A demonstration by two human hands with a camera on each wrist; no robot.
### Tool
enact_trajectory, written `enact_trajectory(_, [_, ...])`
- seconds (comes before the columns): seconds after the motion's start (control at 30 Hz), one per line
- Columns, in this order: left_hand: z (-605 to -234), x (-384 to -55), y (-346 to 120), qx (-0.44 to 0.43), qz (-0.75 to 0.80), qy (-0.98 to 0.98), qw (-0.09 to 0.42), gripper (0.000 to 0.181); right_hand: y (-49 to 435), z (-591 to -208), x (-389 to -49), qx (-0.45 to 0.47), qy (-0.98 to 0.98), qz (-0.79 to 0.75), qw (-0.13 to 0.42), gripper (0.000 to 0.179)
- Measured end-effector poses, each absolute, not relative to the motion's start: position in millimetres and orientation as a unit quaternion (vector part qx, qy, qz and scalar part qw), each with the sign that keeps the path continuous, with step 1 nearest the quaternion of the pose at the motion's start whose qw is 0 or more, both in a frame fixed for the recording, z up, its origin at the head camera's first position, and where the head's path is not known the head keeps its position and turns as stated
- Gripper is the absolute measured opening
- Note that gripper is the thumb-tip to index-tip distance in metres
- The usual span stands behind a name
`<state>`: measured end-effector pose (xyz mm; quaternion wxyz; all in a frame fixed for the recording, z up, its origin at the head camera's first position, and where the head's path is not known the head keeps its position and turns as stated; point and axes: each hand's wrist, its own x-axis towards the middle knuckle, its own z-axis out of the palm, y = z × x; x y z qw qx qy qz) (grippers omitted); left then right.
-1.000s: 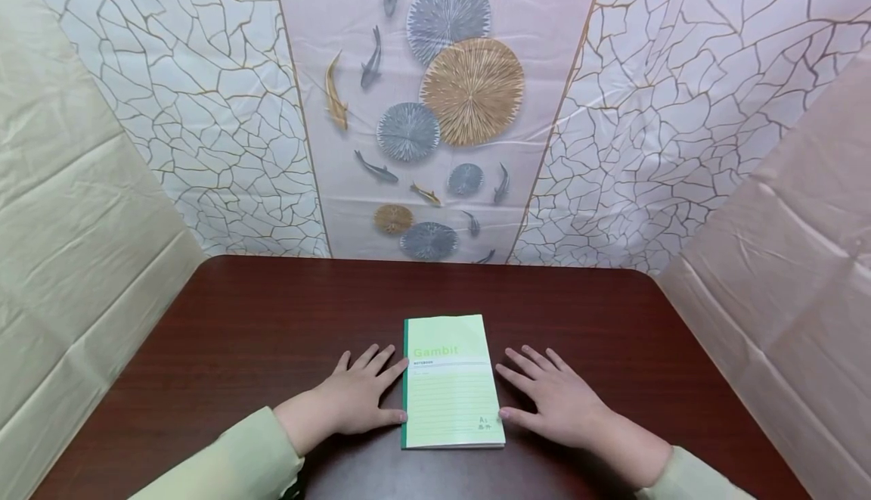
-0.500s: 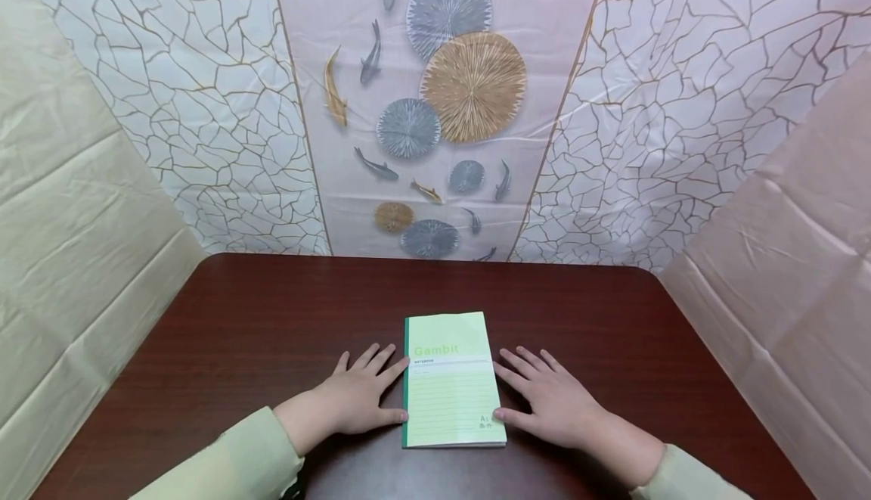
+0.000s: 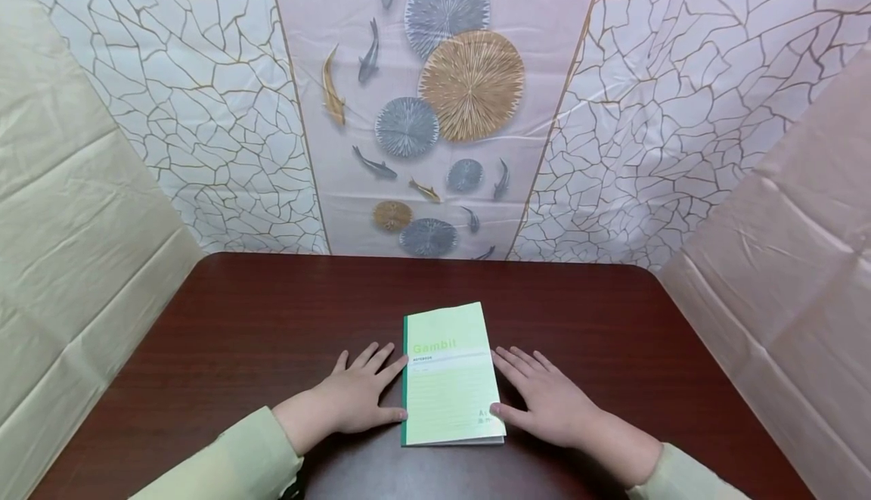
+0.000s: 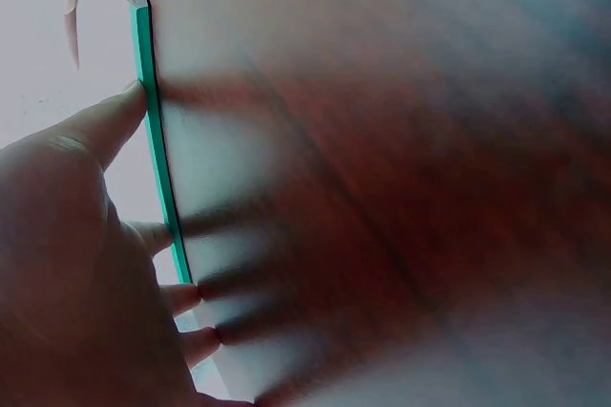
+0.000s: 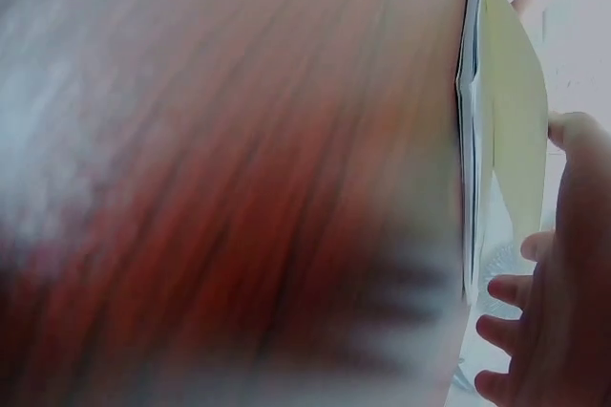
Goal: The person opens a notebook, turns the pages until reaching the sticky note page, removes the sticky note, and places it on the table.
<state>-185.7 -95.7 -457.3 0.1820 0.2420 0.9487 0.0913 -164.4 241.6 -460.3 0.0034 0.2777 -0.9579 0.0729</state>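
A pale green notebook [image 3: 449, 386] with a dark green spine [image 3: 405, 379] lies in front of me, marked "Gambit". Its front cover is raised along the right side, and the right wrist view shows a gap between the cover [image 5: 516, 92] and the pages [image 5: 469, 139]. My left hand [image 3: 354, 398] lies with spread, straight fingers at the spine; in the left wrist view its thumb [image 4: 119, 120] touches that edge. At the opposite side, my right hand [image 3: 551, 402] has straight fingers, and its thumb [image 5: 570, 130] touches the free edge of the raised cover.
The notebook lies on a dark red-brown wooden table [image 3: 306, 296]. Behind the table hangs a patterned cloth [image 3: 422, 107] with fish and round leaf shapes. Beige cloth walls stand on the left [image 3: 82, 220] and right [image 3: 782, 258].
My right hand has shifted left to the notebook's edge, and the cover's right side has risen from flat. The left hand stays in place.
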Motion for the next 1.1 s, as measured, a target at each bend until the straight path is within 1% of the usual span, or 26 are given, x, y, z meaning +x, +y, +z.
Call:
enact_trajectory(0.2, [-457.4, -186.1, -95.7, 0.246, 0.089, 0.949, 0.176, 0.087, 232.3, -453.5, -159.1, 0.247, -0.958, 0.145, -0.032, 0.076])
enact_trajectory(0.4, [-454.9, -186.4, -95.7, 0.248, 0.095, 0.947, 0.178, 0.084, 224.6, -447.2, -157.4, 0.209, -0.952, 0.219, -0.046, 0.067])
enact_trajectory(0.5, [-454.3, -188.1, -95.4, 0.249, 0.094, 0.949, 0.169, 0.081, 221.0, -443.2, -158.1, 0.193, -0.945, 0.257, -0.053, 0.063])
enact_trajectory(0.77, [-446.7, -191.0, -92.0, 0.239, 0.083, 0.961, 0.112, 0.076, 209.7, -433.4, -157.4, 0.186, -0.92, 0.34, -0.059, 0.058])
enact_trajectory(1.1, [-425.3, -192.4, -84.8, 0.21, 0.103, 0.972, 0.009, 0.066, 196.1, -428.5, -158.1, 0.193, -0.902, 0.383, -0.048, 0.054])
